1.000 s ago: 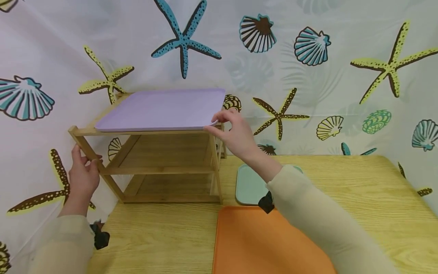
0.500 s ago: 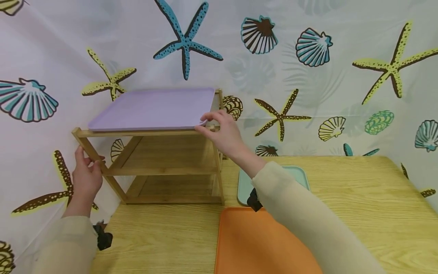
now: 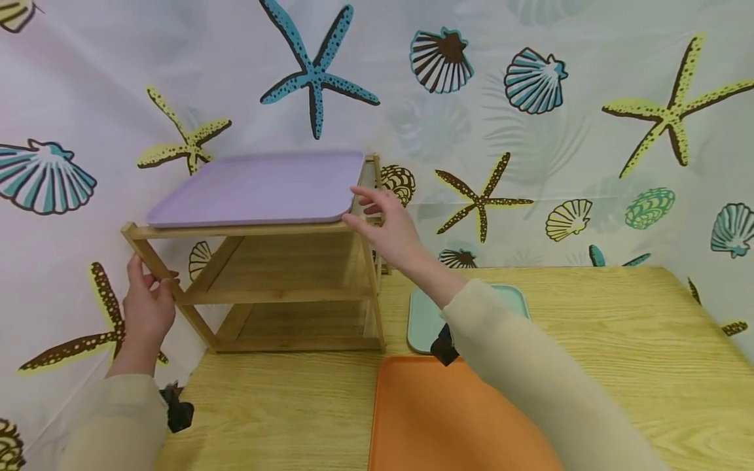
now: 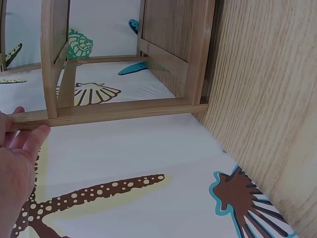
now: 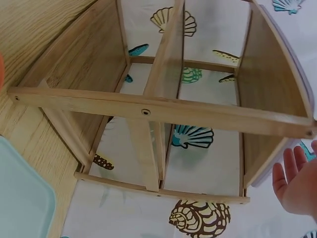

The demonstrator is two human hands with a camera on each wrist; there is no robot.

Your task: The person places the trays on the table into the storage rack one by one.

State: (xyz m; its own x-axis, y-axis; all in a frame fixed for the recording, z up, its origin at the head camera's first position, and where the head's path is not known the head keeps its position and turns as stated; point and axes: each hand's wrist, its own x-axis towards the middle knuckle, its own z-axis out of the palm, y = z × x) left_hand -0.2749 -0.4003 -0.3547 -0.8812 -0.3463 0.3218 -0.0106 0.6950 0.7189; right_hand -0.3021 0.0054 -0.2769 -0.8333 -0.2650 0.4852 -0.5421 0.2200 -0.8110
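Note:
A lilac tray (image 3: pixel 259 190) lies on the top tier of a three-tier wooden rack (image 3: pixel 283 294). Its near right corner sits beside my right hand (image 3: pixel 391 229), whose thumb tip is right at the rim. The other fingers of that hand are loosely extended above the tray's right edge, and nothing is pinched between them. In the right wrist view those fingers (image 5: pixel 292 166) show at the rack's upper end. My left hand (image 3: pixel 147 297) grips the rack's front left post, with fingers behind it and the thumb in front, as the left wrist view also shows.
An orange tray (image 3: pixel 448 418) lies on the wood-grain table (image 3: pixel 618 353) in front, partly under the right sleeve. Behind it lies a pale green tray (image 3: pixel 424 320). A curtain (image 3: pixel 530 150) printed with shells and starfish hangs close behind and left of the rack.
The lilac tray has slid left along the top tier, baring a strip at its right. My right hand followed it, then loosened from the corner. The left hand stays on the post.

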